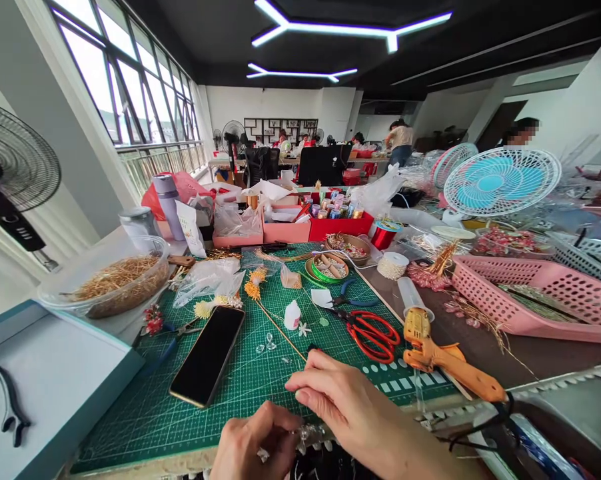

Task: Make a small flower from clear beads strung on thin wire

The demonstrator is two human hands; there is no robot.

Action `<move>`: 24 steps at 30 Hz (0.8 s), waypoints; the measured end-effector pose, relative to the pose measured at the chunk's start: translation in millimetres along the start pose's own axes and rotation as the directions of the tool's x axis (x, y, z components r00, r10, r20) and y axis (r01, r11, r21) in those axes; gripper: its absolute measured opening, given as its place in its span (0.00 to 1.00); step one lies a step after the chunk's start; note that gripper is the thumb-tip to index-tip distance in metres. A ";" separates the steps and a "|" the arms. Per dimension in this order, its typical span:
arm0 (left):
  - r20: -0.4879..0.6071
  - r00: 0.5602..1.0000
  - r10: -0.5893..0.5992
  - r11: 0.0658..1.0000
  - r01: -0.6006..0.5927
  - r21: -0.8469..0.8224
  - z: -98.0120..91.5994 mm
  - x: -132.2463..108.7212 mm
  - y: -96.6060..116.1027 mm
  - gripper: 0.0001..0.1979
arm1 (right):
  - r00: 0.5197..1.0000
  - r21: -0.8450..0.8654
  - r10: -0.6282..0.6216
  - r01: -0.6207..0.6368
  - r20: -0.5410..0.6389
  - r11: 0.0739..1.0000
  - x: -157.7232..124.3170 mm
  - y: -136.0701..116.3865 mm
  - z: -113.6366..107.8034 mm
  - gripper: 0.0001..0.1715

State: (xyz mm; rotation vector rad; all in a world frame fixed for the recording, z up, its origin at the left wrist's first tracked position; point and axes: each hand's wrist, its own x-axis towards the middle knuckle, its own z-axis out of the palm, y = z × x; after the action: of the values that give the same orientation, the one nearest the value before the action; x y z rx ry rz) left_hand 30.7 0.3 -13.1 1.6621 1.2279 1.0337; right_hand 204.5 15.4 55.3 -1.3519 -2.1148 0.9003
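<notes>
Clear bead cluster [310, 435]: lay at the near edge of the green cutting mat [155, 419], between your hands; from your left fingertips at 3 o'clock, from your right fingertips at about 5.
Nearer hand: your left; its fingertips came right up to the cluster, though contact could not be told.
Left hand [258, 437]: fingers curled inward, narrow; a clear scrap showed by the palm; whether it was gripped, you could not tell from this view.
Right hand [338, 397]: thumb and forefinger close together, fingertips pointing to 9 o'clock; anything between them, not visible.
Thin brown stem [279, 328]: long axis 11 to 5 o'clock, near end meeting your right hand's outline, touch uncertain; yellow-orange stamens [253, 287] at its 11 o'clock end.
Loose clear pieces [270, 345]: on the mat, at 11 o'clock from your right fingertips.
Red-handled scissors [373, 337]: at 1 o'clock from your right hand, apart.
</notes>
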 end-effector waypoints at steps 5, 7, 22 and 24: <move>0.228 0.953 -0.201 0.922 0.262 -0.285 -6.2 3.8 -0.3 0.07 | 0.974 0.198 0.154 -0.186 0.167 0.962 6.0 3.9 2.0 0.05; 0.331 0.909 -0.254 0.850 0.373 -0.373 -7.3 6.2 1.0 0.12 | 0.986 0.100 0.153 -0.159 0.070 0.982 7.0 1.6 4.8 0.06; 0.493 0.815 -0.305 0.663 0.553 -0.504 -5.1 9.8 13.9 0.17 | 0.965 -0.430 0.058 -0.168 -0.257 0.887 29.6 7.4 25.2 0.08; 0.494 0.813 -0.308 0.674 0.553 -0.490 -5.3 9.8 15.1 0.17 | 0.954 -0.438 0.073 -0.200 -0.290 0.876 30.4 10.5 25.6 0.08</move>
State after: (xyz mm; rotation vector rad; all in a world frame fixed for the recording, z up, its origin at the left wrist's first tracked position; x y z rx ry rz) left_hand 32.3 7.5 4.2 0.9093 0.8354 0.6580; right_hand 181.0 39.3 31.4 -1.7654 -2.1136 0.2314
